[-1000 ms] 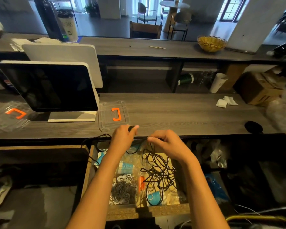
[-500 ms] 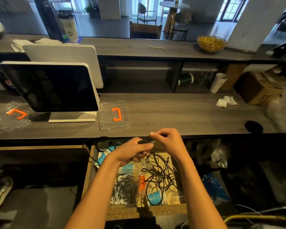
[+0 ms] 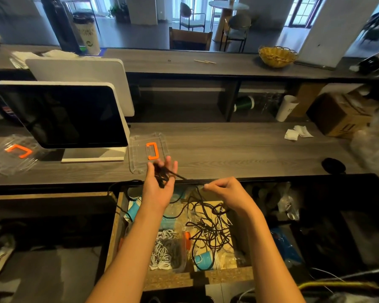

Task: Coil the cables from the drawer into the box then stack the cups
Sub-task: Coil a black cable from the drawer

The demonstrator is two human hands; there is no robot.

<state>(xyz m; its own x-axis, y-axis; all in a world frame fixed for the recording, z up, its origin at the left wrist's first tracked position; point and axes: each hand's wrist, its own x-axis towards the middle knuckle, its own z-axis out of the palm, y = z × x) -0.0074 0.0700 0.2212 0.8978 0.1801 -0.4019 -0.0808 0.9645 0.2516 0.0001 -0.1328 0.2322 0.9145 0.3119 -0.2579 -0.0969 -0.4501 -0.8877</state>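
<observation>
Since the earlier frame, the left hand (image 3: 160,184) has been raised and turned palm-up, and the two hands have been drawn apart. A black cable (image 3: 162,174) is wound in loops around the left hand's spread, nearly straight fingers (image 3: 170,164), above the front edge of the counter (image 3: 239,149). From those loops a taut length is stretched roughly level to the right, where it is pinched between the curled fingers (image 3: 208,186) of the right hand (image 3: 230,193). Below the right hand, the rest of the cable is left hanging into a loose tangle (image 3: 208,228) in the open drawer (image 3: 116,226).

Inside the drawer, a clear box (image 3: 169,252) with an orange latch is filled with coiled white and grey cables, and a blue cup (image 3: 202,260) is seen lying on its side under the tangle. Another blue cup (image 3: 132,212) is seen by the left wall.

On the counter, a clear lid (image 3: 138,149) with an orange handle is laid just beyond the left hand, beside a dark monitor (image 3: 59,114). A second clear lid (image 3: 11,152) is seen at far left.
</observation>
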